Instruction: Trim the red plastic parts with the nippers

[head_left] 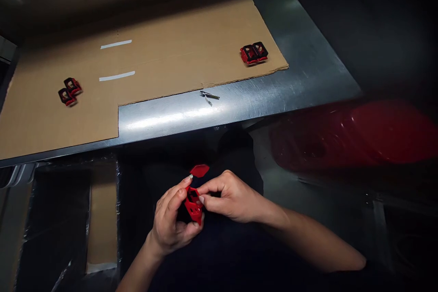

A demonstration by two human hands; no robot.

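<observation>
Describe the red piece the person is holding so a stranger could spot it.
Below the steel table's edge, the left hand and right hand meet around a red plastic piece with cut-out openings. Unlike the red-and-black pieces on the cardboard, it is held.

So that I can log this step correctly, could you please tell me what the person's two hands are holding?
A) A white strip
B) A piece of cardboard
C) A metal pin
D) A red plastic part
D: the left hand and the right hand both grip a red plastic part between their fingers.
</observation>
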